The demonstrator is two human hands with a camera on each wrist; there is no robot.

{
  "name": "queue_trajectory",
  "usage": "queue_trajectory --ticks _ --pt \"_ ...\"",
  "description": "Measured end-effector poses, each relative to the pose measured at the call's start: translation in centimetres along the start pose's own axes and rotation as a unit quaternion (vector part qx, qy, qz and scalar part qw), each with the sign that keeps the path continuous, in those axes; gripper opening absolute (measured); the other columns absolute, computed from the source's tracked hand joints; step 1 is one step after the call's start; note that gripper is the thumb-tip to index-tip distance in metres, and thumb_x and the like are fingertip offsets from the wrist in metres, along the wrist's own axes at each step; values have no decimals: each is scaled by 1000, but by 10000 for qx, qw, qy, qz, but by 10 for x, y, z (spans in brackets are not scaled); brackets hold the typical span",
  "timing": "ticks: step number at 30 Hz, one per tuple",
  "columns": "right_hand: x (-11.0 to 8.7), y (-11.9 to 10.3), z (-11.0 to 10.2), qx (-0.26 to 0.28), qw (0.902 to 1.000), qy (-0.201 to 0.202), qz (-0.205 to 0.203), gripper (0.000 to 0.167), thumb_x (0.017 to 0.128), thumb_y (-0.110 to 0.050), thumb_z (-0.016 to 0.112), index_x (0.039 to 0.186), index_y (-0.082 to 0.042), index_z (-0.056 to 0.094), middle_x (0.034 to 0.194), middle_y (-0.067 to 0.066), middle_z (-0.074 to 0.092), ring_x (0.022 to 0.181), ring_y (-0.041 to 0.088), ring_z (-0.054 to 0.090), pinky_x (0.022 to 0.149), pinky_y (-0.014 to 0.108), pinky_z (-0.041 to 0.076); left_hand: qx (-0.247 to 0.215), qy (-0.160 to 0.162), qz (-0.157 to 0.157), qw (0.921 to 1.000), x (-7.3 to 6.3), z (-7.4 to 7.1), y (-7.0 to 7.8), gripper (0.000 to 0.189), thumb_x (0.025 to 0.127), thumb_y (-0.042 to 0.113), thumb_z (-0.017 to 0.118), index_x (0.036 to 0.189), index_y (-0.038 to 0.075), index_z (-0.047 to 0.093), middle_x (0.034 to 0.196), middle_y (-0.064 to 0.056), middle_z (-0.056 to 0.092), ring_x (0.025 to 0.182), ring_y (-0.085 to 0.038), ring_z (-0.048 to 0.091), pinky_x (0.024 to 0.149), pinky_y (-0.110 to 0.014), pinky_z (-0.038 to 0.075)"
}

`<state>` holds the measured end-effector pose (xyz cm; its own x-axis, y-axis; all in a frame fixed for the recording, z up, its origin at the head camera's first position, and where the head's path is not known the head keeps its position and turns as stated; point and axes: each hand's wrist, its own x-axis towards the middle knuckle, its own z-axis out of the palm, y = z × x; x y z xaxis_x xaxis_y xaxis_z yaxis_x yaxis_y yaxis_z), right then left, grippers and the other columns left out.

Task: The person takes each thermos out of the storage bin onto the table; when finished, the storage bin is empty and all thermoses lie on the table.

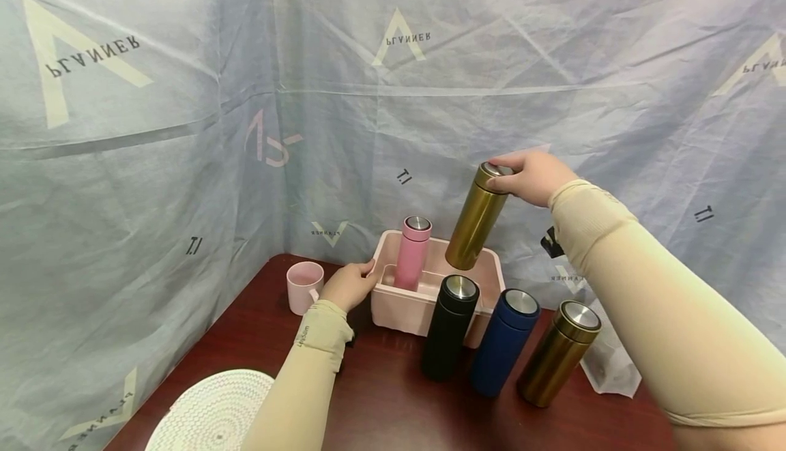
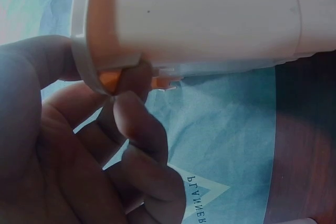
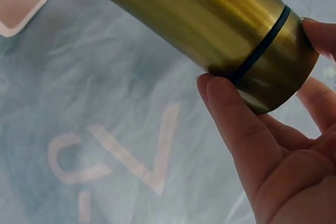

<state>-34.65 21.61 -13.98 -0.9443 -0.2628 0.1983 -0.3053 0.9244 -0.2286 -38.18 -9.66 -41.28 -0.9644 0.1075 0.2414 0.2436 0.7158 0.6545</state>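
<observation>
My right hand [image 1: 533, 177] grips a gold thermos [image 1: 476, 224] by its capped top and holds it tilted above the pink bin [image 1: 399, 309]. In the right wrist view, fingers and thumb pinch the gold thermos [image 3: 210, 22] around its lid end. With my left hand [image 1: 350, 286] I hold the bin's left rim; the left wrist view shows thumb and fingers on the rim of the bin [image 2: 210, 14]. Inside the bin stands a pink thermos [image 1: 412, 253]. A black thermos [image 1: 450, 328], a blue thermos [image 1: 505, 343] and a bronze thermos [image 1: 557, 355] stand in front and to the right.
Left of the bin stands a pink mug [image 1: 303, 288]. A round white woven mat [image 1: 211, 410] lies at the front left of the dark red table [image 1: 393, 403]. A clear plastic bag [image 1: 610, 366] lies at the right. Grey printed sheeting [image 1: 344, 130] hangs behind.
</observation>
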Motion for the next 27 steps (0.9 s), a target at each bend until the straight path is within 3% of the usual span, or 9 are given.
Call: queue_trajectory --ticks 5,12,27 --pt "-13 4 -15 -189 9998 50 68 68 94 -54 60 151 -21 46 135 21 58 116 39 57 91 56 46 -4 -1 40 10000 1 0 -1 54 98 55 51 142 24 56 137 -3 59 121 -29 59 100 -47 46" --pt "-25 8 -31 -297 9994 4 202 74 91 -62 58 153 -24 43 142 22 51 128 45 46 100 62 37 -29 -50 9 10000 0 0 -3 53 99 54 51 143 24 56 138 -3 58 122 -29 58 101 -47 46" --pt "-60 9 -68 -494 9977 242 399 74 89 -67 57 152 -29 45 134 23 58 125 44 48 96 63 37 -64 -44 46 10000 1 0 -2 52 99 51 51 143 24 56 136 -5 59 121 -27 59 100 -47 47"
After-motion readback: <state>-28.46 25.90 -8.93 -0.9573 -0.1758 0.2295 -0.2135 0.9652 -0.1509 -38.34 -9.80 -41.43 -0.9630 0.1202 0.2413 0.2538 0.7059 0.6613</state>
